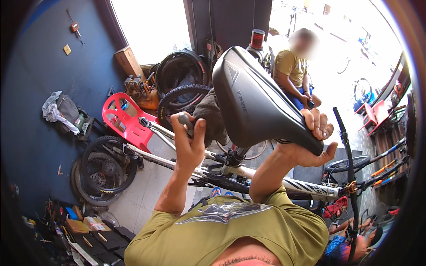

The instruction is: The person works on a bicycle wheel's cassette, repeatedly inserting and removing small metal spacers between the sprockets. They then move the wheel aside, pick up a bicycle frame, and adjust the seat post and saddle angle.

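Observation:
A black bicycle saddle (253, 97) tops the seat post of a white and black bicycle frame (306, 187), close in front of me. My right hand (313, 137) is closed round the narrow nose of the saddle, fingers on top and thumb at the tip. To the left of the saddle, my left hand (191, 144) grips a bunched dark grey cloth (211, 117), which lies against or just beside the saddle's side. A grey rounded end (183, 118) of something sticks out by the left fingers; its kind is unclear. The frame has no wheel visible at its rear end.
A red plastic chair (128, 119) stands behind the frame at left. Loose wheels (108, 166) lean by the blue wall, and tyres (182, 71) stand at the back. The handlebar (348, 150) rises at right. A seated person (290, 66) is beyond the saddle; others are at lower right.

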The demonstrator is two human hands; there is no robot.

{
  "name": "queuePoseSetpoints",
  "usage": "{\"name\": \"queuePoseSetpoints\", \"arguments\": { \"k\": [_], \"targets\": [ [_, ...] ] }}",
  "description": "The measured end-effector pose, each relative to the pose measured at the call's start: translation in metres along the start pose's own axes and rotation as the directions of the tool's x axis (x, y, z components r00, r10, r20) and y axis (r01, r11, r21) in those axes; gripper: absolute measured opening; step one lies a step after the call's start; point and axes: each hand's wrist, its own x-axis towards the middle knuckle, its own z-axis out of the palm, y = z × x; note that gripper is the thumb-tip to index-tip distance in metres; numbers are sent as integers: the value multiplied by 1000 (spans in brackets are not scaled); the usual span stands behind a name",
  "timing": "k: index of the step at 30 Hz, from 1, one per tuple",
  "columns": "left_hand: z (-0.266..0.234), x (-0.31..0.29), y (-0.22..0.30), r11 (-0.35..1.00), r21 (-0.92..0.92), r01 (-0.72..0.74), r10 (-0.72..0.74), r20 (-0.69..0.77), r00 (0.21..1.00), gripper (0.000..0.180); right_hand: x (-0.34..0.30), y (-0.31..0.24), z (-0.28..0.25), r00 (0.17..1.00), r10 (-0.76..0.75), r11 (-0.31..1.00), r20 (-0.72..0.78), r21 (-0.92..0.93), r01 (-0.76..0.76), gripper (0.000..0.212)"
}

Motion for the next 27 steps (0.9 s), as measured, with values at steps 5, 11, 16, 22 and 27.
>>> {"name": "queuePoseSetpoints", "arguments": {
  "k": [5, 11, 16, 22, 27],
  "targets": [
    [-12, -5, 1, 994, -102, 36, -29, 67, 997, 19, -4, 0, -3, 996, -18, 1000, 83, -6, 18, 40],
    [-13, -3, 3, 993, -115, 26, -16, 85, 996, 21, 0, 22, -13, 993, -41, 999, 112, 3, 41, 42],
    [-32, -2, 18, 971, 193, -142, 128, 82, 988, 26, 1, 48, -19, 989, -78, 997, 124, -5, 79, 45],
    [-36, 0, 34, 968, 185, -169, 180, -45, 983, 31, -4, 72, -20, 983, -75, 997, 169, 0, 76, 49],
    [-40, 4, 33, 929, 265, -256, 259, 23, 965, 25, -8, 79, -23, 975, -86, 996, 206, 46, 79, 52]
  ]
}}
